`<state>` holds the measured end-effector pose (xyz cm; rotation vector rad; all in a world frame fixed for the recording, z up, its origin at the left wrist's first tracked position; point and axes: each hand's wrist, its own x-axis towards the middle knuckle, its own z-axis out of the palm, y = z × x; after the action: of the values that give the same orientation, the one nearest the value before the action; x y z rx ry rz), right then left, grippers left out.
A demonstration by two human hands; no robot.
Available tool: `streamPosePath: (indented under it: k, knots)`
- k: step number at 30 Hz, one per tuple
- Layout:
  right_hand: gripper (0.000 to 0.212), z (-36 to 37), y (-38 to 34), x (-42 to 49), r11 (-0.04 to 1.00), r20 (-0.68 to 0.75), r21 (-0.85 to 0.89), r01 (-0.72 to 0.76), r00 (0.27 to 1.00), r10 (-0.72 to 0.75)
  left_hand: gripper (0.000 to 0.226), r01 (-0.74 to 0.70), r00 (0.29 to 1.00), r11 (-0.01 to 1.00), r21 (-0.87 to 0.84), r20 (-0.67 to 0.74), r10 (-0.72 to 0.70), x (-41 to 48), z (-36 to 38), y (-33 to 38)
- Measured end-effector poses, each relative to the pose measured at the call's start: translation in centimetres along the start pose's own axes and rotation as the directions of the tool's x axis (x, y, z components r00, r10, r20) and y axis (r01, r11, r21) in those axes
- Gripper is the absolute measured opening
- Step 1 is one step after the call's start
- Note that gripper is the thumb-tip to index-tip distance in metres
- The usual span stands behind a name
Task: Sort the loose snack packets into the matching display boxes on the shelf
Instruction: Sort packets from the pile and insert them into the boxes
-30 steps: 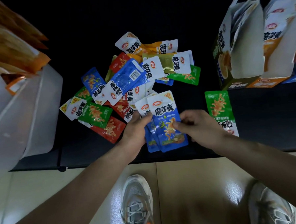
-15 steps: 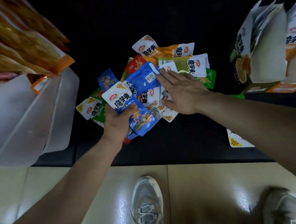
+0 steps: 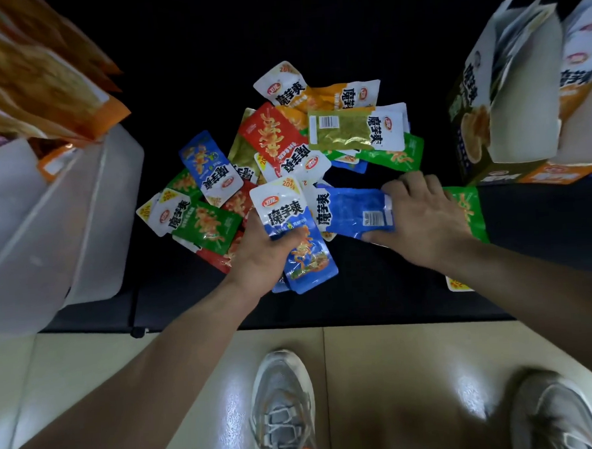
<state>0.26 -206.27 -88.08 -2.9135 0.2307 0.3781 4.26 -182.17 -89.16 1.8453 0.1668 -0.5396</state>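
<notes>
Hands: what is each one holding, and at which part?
The left hand grips a stack of blue packets around the middle. The right hand pinches a face-down blue packet at its barcode end.

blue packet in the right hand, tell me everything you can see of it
The blue packet is a glossy, foil-like pouch, back side up: plain blue with a small white barcode label. A white band with black characters crosses the end away from the right hand, whose grip pinches the other end. The packet lies sideways at the near edge of the pile, beside the blue stack that the left hand holds.
</notes>
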Motion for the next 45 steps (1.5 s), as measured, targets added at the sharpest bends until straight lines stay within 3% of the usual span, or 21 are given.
streamPosePath:
  k: [6,10,12,14,16,18,20,23,25,28,32,35,39,40,43,44,45]
  knots:
    - [0.097,-0.1,1.6,-0.4,0.993,0.027,0.107,-0.054,0.998,0.051,0.041,0.02,1.0,1.0,-0.002,-0.016,-0.02,-0.1,0.8,0.7]
    - [0.075,0.0,2.2,-0.9,0.984,-0.02,0.179,0.013,1.0,-0.009,0.04,0.026,1.0,1.0,0.003,-0.007,-0.026,-0.1,1.4,1.2]
    - [0.054,-0.1,2.3,-1.0,0.958,-0.076,0.278,0.066,0.996,-0.047,0.044,0.026,1.0,1.0,0.001,-0.001,-0.026,-0.2,1.7,1.2]
    - [0.032,-0.9,2.1,-1.3,0.874,-0.107,0.478,0.089,0.993,-0.043,0.044,0.027,1.0,1.0,-0.009,-0.006,-0.027,-0.3,1.8,1.2]
    - [0.024,-1.4,1.9,-2.0,0.776,-0.191,0.616,0.136,0.981,-0.02,0.04,0.033,0.999,0.999,-0.022,-0.036,-0.034,-0.3,1.7,1.2]
    - [0.023,-1.5,2.0,-2.8,0.792,-0.348,0.559,0.244,0.936,-0.042,0.038,0.043,0.995,0.997,-0.059,-0.082,-0.047,-0.2,1.4,1.4]
    - [0.028,-0.8,2.3,-3.6,0.856,-0.374,0.424,0.297,0.918,-0.133,0.041,0.052,0.991,0.994,-0.091,-0.118,-0.063,0.0,1.0,1.5]
    - [0.053,0.3,2.7,-4.3,0.936,-0.097,0.215,0.279,0.96,-0.264,0.041,0.05,0.992,0.995,-0.082,-0.11,-0.059,0.0,1.0,1.5]
    - [0.069,0.6,2.4,-4.2,0.954,0.006,0.194,0.229,0.972,-0.235,0.04,0.053,0.995,0.996,-0.068,-0.086,-0.059,-0.3,1.4,1.4]
    - [0.057,0.4,1.7,-3.0,0.961,-0.044,0.254,0.107,0.994,-0.099,0.038,0.057,0.997,0.997,-0.053,-0.049,-0.059,-0.7,2.2,1.3]
    - [0.081,0.1,1.1,-1.5,0.962,0.006,0.272,-0.021,1.0,0.02,0.041,0.077,0.997,0.996,-0.052,-0.004,-0.077,-0.8,2.5,1.4]
    - [0.055,0.1,1.8,-1.4,0.951,-0.042,0.306,-0.031,0.998,0.046,0.037,0.082,0.996,0.994,-0.077,0.024,-0.08,-0.9,2.3,1.5]
    - [0.013,-1.1,2.7,-2.1,0.796,0.017,0.596,-0.102,0.993,0.114,0.038,0.113,0.992,0.968,-0.226,0.076,-0.098,-1.3,2.2,1.5]
    - [0.009,-1.3,2.4,-2.4,0.712,0.033,0.691,-0.122,0.99,0.137,0.038,0.121,0.991,0.956,-0.267,0.081,-0.103,-1.3,2.3,1.5]
    - [0.004,-1.7,0.2,-3.8,0.31,0.184,0.925,-0.221,0.972,0.143,0.042,0.142,0.988,0.92,-0.365,0.101,-0.113,-1.5,2.8,1.6]
    - [0.006,-1.6,-0.7,-4.2,0.239,0.231,0.938,-0.251,0.967,0.11,0.045,0.146,0.987,0.902,-0.407,0.123,-0.104,-1.6,3.0,1.5]
    - [0.009,-1.5,-1.6,-4.4,0.245,0.261,0.931,-0.272,0.962,0.075,0.049,0.158,0.983,0.883,-0.441,0.151,-0.1,-1.7,3.1,1.6]
